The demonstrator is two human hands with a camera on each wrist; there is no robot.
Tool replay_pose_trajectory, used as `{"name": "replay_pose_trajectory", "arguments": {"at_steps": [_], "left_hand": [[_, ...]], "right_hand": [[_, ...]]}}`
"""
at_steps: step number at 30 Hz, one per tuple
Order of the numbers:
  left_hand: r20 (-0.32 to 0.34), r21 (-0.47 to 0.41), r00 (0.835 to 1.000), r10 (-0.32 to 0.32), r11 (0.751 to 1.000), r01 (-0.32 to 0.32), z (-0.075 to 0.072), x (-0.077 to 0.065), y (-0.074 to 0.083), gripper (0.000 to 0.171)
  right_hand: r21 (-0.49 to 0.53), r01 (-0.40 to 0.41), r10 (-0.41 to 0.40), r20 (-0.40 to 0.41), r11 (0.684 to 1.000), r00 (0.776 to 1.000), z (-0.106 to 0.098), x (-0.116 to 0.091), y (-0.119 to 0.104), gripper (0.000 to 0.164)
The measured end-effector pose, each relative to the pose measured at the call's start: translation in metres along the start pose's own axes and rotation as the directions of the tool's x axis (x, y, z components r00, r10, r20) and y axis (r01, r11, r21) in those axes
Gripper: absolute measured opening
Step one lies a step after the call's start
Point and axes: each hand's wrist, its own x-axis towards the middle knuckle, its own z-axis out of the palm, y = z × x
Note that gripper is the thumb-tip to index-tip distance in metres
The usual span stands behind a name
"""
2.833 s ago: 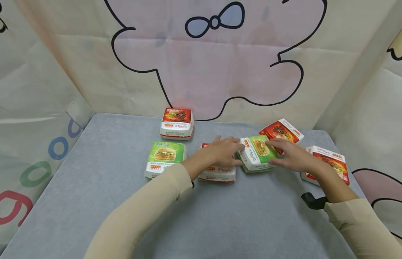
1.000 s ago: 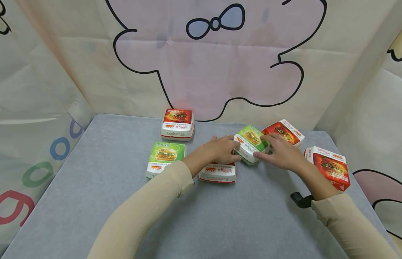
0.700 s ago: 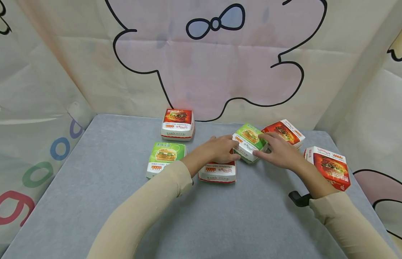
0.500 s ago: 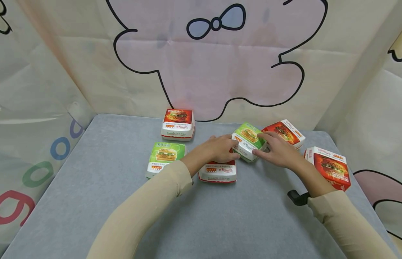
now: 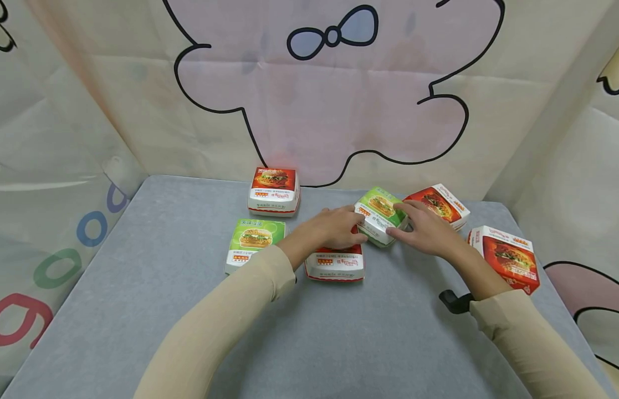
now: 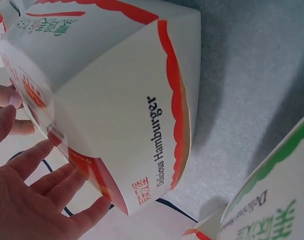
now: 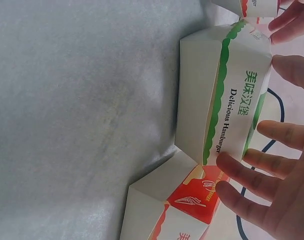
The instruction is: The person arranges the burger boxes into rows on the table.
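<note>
Between my two hands stands a green-and-white hamburger box [image 5: 381,215], turned at an angle. My right hand [image 5: 426,228] touches its right side with thumb and fingers spread. In the right wrist view, the fingers are fairly straight along the upper edge of that box [image 7: 232,105]. My left hand [image 5: 334,228] is over a red-and-white hamburger box [image 5: 334,267], its fingertips near the green box's left edge. The left wrist view shows loosely extended fingers beside the red-and-white box [image 6: 112,95]; firm contact is unclear.
On the grey table [image 5: 369,343] are another green box [image 5: 256,244] at left and a red box [image 5: 273,191] behind it. A tilted red box [image 5: 436,204] is close behind the right hand. One more red box [image 5: 508,257] sits at the right edge. Printed cloth walls surround the table.
The green box between the hands has shifted left and slightly back, and has turned. My right hand has moved left with it. The left hand has hardly moved.
</note>
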Motion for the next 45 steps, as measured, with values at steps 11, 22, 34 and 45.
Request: {"name": "replay_pose_trajectory", "arguments": {"at_steps": [11, 22, 34, 45], "left_hand": [[0.012, -0.030, 1.000, -0.009, 0.999, 0.009, -0.006, -0.002, -0.007, 0.057], [0.008, -0.013, 1.000, -0.020, 1.000, 0.020, -0.006, 0.000, -0.013, 0.059], [0.023, -0.042, 0.999, -0.034, 0.998, 0.035, -0.006, -0.002, -0.015, 0.063], [-0.002, -0.030, 0.999, -0.052, 0.998, 0.052, -0.008, -0.003, -0.019, 0.057]], "right_hand": [[-0.016, 0.026, -0.026, -0.010, 1.000, 1.000, 0.002, 0.011, -0.005, 0.068], [-0.020, 0.026, -0.025, 0.017, 0.999, 1.000, -0.001, 0.022, -0.005, 0.067], [-0.003, 0.039, -0.038, 0.056, 0.999, 0.998, -0.004, 0.030, -0.005, 0.068], [0.019, 0.041, -0.043, 0.080, 0.999, 0.996, -0.002, 0.042, -0.009, 0.070]]}}
